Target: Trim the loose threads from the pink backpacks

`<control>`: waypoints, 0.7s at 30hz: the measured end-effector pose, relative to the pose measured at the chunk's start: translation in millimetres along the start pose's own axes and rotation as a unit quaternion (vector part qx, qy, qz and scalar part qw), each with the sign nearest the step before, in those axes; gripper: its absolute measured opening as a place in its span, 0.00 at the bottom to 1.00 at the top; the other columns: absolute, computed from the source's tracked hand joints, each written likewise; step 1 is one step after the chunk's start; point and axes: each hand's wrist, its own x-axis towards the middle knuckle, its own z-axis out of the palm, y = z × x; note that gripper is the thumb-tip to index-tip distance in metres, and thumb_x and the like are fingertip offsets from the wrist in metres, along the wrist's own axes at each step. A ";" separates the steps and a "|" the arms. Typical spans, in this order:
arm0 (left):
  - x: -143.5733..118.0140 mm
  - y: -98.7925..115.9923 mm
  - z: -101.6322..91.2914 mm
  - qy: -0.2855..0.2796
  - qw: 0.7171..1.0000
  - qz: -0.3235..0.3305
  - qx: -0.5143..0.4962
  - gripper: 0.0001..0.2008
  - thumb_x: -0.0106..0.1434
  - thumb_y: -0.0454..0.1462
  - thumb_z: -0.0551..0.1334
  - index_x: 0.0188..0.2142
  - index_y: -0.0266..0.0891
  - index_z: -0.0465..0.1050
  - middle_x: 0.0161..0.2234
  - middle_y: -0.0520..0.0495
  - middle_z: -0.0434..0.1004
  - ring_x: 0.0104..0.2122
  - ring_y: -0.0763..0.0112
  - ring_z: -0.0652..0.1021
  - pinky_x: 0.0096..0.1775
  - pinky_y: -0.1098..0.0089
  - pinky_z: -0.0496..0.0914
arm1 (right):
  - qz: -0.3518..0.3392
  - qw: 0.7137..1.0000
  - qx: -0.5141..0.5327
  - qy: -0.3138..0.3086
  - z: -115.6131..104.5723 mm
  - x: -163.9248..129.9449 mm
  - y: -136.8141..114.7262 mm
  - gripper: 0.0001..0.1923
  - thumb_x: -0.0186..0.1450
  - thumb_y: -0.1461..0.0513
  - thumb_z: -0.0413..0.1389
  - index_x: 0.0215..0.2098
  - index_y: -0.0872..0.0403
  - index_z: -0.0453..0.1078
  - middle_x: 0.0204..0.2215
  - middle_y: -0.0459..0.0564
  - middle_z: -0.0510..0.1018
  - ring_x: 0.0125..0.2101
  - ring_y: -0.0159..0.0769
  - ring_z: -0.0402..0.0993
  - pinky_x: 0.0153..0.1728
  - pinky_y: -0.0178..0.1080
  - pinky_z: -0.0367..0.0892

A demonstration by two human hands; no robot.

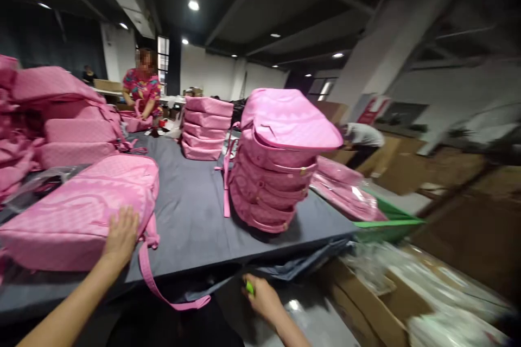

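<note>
Grey cloth covers the table [191, 217] under your hands, in a dim hall with ceiling spots. Two stacks of pink quilted bags [277, 168] stand beyond your fingertips. Your left hand [120, 236] lies flat, fingers spread, on a soft pink backpack [81, 211]; your right hand [264, 297], below the table edge, pinches a small green thing [249, 287].

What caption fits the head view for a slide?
Left hand rests on a pink backpack on the grey table; right hand holds a small green object.
</note>
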 end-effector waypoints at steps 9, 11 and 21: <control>-13.2 -44.3 6.1 0.009 0.999 0.027 0.037 0.23 0.64 0.33 0.54 0.58 0.32 0.71 0.64 0.27 0.59 0.65 0.40 0.59 0.60 0.37 0.54 | -0.135 0.861 -0.279 0.403 -234.3 144.1 -95.2 0.27 0.69 0.67 0.47 0.66 0.57 0.59 0.68 0.65 0.54 0.66 0.55 0.50 0.61 0.55 0.49; -22.7 -26.7 4.3 0.035 0.999 0.030 -0.015 0.23 0.64 0.36 0.55 0.58 0.35 0.71 0.64 0.28 0.60 0.65 0.41 0.61 0.61 0.39 0.55 | -0.107 0.875 -0.296 0.367 -250.8 178.2 -104.7 0.23 0.70 0.67 0.44 0.62 0.58 0.65 0.62 0.66 0.65 0.61 0.54 0.59 0.57 0.52 0.52; -59.4 43.9 -18.4 -0.010 0.893 -0.050 -0.447 0.19 0.64 0.47 0.60 0.53 0.48 0.74 0.63 0.45 0.67 0.62 0.56 0.68 0.62 0.52 0.63 | -0.106 0.801 -0.218 0.548 -367.1 127.0 -129.1 0.21 0.71 0.62 0.43 0.46 0.70 0.72 0.38 0.66 0.77 0.40 0.40 0.71 0.35 0.42 0.52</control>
